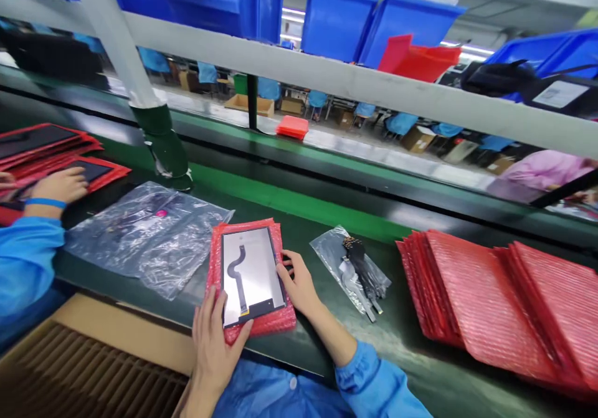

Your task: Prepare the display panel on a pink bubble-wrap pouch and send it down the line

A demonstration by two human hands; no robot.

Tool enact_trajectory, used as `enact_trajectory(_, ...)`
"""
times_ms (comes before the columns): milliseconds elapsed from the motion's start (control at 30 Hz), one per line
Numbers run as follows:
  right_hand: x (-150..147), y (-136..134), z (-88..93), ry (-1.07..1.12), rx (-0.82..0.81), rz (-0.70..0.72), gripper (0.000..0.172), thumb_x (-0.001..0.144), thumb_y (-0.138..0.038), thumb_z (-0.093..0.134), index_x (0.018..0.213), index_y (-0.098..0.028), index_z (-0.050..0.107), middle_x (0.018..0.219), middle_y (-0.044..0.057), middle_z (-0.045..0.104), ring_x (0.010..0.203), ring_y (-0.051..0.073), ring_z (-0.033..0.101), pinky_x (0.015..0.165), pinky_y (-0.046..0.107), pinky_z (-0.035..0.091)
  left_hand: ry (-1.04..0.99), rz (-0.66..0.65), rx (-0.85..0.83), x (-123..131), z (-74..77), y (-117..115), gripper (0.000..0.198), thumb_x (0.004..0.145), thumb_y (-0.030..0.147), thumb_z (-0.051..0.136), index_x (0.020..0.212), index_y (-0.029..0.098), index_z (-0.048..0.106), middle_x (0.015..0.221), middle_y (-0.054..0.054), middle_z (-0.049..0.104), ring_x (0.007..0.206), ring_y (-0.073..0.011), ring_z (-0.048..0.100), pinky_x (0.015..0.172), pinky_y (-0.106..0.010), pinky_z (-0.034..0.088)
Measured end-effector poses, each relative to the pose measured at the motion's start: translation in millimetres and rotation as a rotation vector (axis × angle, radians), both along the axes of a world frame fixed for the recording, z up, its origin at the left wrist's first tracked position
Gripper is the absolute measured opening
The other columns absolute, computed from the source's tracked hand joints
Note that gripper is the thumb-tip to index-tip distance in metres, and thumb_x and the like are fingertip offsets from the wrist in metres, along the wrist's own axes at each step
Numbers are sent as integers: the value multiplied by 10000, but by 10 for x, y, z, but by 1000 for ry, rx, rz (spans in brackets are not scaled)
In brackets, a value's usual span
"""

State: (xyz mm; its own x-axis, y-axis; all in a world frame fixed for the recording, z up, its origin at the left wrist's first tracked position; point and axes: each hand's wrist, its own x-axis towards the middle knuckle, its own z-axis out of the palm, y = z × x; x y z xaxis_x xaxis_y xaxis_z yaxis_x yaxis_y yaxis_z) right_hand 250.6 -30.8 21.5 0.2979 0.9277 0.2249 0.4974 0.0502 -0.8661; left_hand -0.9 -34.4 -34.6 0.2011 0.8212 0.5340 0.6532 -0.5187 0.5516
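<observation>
A tablet-sized display panel lies face down or up, I cannot tell which, on red bubble-wrap bags in front of me. A dark, S-bent flex cable rests across its pale surface. My left hand holds the panel's lower left corner, thumb along the bottom edge and fingers along the left side. With curled fingers, my right hand grips the right edge. Beside that hand, a clear plastic bag lies under a bundle of dark flex cables.
Red bubble bags are stacked at right. A large clear bag lies left, beyond it a co-worker's hand near red-wrapped panels. An open divided carton sits below the bench edge. Blue bins line the shelf above.
</observation>
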Motion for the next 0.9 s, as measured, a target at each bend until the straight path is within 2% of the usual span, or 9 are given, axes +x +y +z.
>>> enact_trajectory(133,69,143,-42,-6,25,10,492,1092,-514,568,1469,-198,589,1438,142,636,1228,261,663,976,391,599,-83,48,-64,50,-41,-176,863,1072,504,645,1778,239,224,1782,-224,388,1654,-423,398,1361,-738,231)
enact_trajectory(233,197,646,5,-33,19,21,542,1052,-440,625,1516,-172,554,1561,165,574,1425,280,559,1200,439,490,-164,70,-119,89,-50,-356,851,1077,449,648,1779,250,210,1818,-211,315,1697,-407,318,1375,-737,200)
enact_trajectory(300,263,1074,77,-46,-12,21,545,1082,-418,590,1557,-157,536,1616,172,543,1464,281,533,1251,455,434,-227,72,-165,91,-59,-479,858,1077,427,646,1784,267,187,1849,-193,241,1725,-392,252,1389,-705,212)
enact_trajectory(400,256,1571,209,-89,-57,82,358,1108,-408,579,1350,-181,714,1433,122,699,1356,278,610,1240,458,421,-308,101,-257,34,-103,-632,835,1088,436,616,1784,306,174,1868,-162,189,1735,-383,223,1401,-672,226)
enact_trajectory(467,198,1698,285,-134,-67,144,263,1080,-402,639,1141,-191,781,1244,93,768,1239,283,660,1197,473,444,-391,161,-323,-24,-152,-706,810,1086,485,609,1771,308,215,1862,-158,215,1728,-386,248,1406,-657,230)
enact_trajectory(567,133,1613,347,-199,-67,185,292,1058,-438,629,1051,-193,788,1147,90,776,1135,287,667,1130,474,461,-656,239,-475,-52,-223,-795,855,1057,617,622,1754,283,255,1825,-175,321,1694,-380,345,1404,-611,276)
enact_trajectory(700,136,1218,372,-244,-95,186,444,1000,-585,584,1109,-204,784,1133,108,771,1092,316,637,1042,460,463,-1181,254,-799,57,-235,-914,1058,905,796,737,1732,290,313,1691,-183,550,1566,-383,554,1323,-547,451)
enact_trajectory(800,131,788,389,-224,-139,215,532,982,-702,564,1071,-221,775,1082,101,761,1035,325,637,965,456,470,-1467,285,-1077,50,-160,-982,1003,812,726,880,1620,252,523,1496,-181,726,1472,-390,651,1269,-530,521)
enact_trajectory(900,154,292,367,-168,-191,255,556,1003,-761,554,922,-240,729,926,76,718,894,306,628,872,440,479,-1455,351,-1268,-155,-20,-1001,837,730,522,1005,1436,187,705,1296,-181,823,1410,-410,697,1287,-521,504)
